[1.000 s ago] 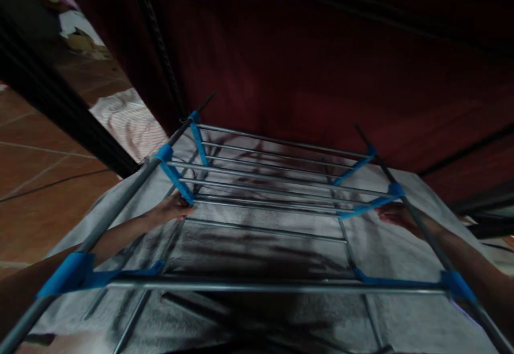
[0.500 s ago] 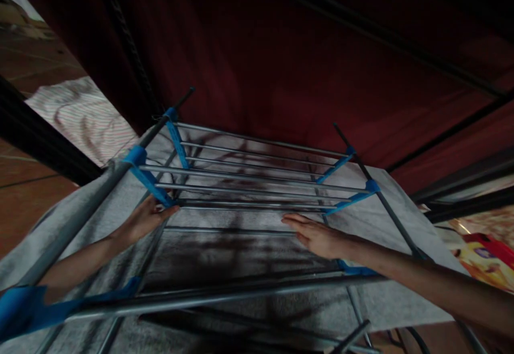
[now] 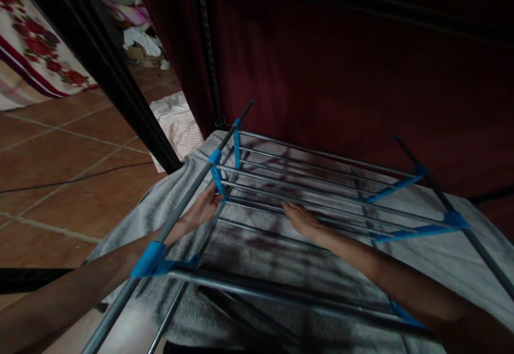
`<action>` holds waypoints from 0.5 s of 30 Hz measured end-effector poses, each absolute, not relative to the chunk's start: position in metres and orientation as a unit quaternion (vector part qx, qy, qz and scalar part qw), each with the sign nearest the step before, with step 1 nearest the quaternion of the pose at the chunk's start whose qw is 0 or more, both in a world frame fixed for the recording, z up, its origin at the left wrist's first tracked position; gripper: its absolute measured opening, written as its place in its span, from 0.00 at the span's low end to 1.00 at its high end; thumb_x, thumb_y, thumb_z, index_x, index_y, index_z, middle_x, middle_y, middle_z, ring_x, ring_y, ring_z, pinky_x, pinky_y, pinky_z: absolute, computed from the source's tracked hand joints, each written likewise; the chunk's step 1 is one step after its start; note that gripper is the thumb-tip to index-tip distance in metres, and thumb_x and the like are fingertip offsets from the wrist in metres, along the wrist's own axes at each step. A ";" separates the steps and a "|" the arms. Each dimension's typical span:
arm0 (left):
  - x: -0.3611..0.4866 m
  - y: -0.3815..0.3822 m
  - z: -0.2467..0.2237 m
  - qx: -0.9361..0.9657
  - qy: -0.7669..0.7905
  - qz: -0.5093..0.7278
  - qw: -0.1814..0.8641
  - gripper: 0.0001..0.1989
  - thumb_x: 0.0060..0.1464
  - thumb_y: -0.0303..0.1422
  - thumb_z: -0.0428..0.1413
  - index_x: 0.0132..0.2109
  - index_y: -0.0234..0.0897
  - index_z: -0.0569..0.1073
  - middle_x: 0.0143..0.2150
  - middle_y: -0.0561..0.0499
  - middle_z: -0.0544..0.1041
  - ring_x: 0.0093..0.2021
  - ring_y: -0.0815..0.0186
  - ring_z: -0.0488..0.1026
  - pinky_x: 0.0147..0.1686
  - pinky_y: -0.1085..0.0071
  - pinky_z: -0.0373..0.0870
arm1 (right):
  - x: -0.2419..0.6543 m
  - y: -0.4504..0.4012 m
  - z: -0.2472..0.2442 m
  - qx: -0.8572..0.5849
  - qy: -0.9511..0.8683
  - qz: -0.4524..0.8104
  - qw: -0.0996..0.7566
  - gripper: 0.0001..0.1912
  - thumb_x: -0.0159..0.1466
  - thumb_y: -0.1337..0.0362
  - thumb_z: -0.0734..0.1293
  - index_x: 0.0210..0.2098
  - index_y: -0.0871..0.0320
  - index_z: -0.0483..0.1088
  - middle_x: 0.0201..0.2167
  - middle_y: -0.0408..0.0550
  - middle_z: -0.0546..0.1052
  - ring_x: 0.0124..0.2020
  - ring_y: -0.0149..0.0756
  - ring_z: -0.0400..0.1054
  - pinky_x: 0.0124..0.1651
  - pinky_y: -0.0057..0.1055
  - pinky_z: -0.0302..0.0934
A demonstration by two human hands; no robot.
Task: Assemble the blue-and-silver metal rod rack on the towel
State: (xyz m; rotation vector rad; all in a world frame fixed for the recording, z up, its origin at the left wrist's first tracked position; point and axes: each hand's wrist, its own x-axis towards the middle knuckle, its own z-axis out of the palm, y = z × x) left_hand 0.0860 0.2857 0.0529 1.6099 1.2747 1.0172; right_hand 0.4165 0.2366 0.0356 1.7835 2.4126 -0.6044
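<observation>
Open gap between near bar (image 3: pixel 257 291) and farther rods (image 3: pixel 321 192), right forearm (image 3: pixel 369 260) across it.

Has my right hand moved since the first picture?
Yes, the right hand has moved left, away from the right-side blue bracket it was beside.

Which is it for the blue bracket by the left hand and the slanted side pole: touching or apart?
Touching: the head view shows the blue bracket with its top end wrapped around the slanted side pole.

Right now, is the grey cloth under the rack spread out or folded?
Spread out: the grey cloth extends beneath the rack and past its left and right sides.
</observation>
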 end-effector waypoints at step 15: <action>0.082 0.296 0.051 0.701 0.479 0.386 0.360 0.02 0.51 0.29 0.53 0.33 0.38 0.66 0.31 0.51 0.70 0.35 0.61 0.66 0.49 0.61 0.66 | 0.426 0.236 0.035 0.582 0.781 -0.226 0.014 0.20 0.66 0.71 0.51 0.52 0.59 0.66 0.49 0.56 0.73 0.50 0.39 0.67 0.53 0.35 0.58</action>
